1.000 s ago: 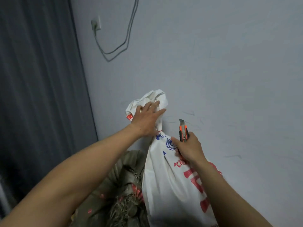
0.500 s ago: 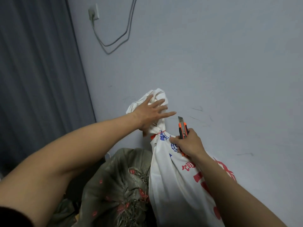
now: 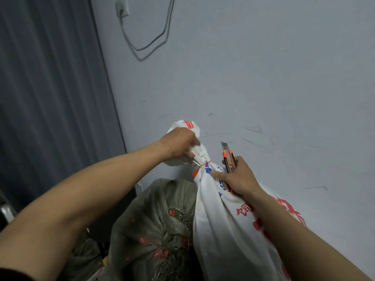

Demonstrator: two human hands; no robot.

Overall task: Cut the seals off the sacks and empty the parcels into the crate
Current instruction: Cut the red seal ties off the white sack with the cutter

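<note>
My left grip [image 3: 178, 145] is clenched round the bunched neck of the white sack [image 3: 223, 230], just above the red seal [image 3: 204, 163]. My right grip [image 3: 239, 177] is curled round the orange knife [image 3: 228, 159], blade up toward 12 o'clock, clear of the seal. An olive sack [image 3: 154, 224] sits at 8 o'clock, against the white sack.

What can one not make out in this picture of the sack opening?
Head view, white sack: base cut off by the lower edge; contents hidden by its cloth.
Head view, red seal: too thin to tell its kind.
Head view, knife: handle end hidden inside the right hand.
</note>
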